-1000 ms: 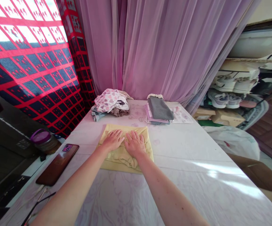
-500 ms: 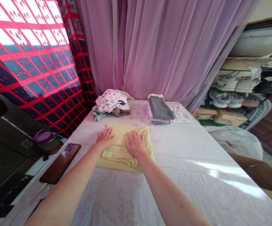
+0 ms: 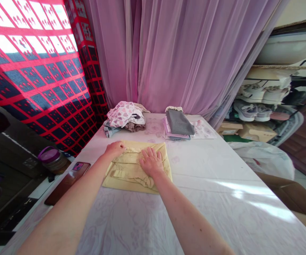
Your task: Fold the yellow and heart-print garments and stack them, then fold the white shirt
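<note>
A pale yellow garment [image 3: 134, 168] lies folded into a rough rectangle on the table, with creases and a raised band across it. My left hand [image 3: 115, 149] is at its far left corner, fingers curled and pinching the fabric edge. Resting flat on the right half of the garment is my right hand [image 3: 152, 162], its fingers spread. The fabric under my right palm is hidden.
Behind on the table [image 3: 208, 198] are a heap of crumpled clothes [image 3: 123, 118] at left and a folded stack with grey cloth [image 3: 179, 121] at right. A phone [image 3: 75, 177] and a purple-lidded jar [image 3: 52, 158] are at left. Shoes [image 3: 250, 110] fill a rack at right.
My left hand has gone from lying flat on the yellow garment to pinching its far left corner, and the garment's left side has shifted slightly left. My right hand stays nearly in place.
</note>
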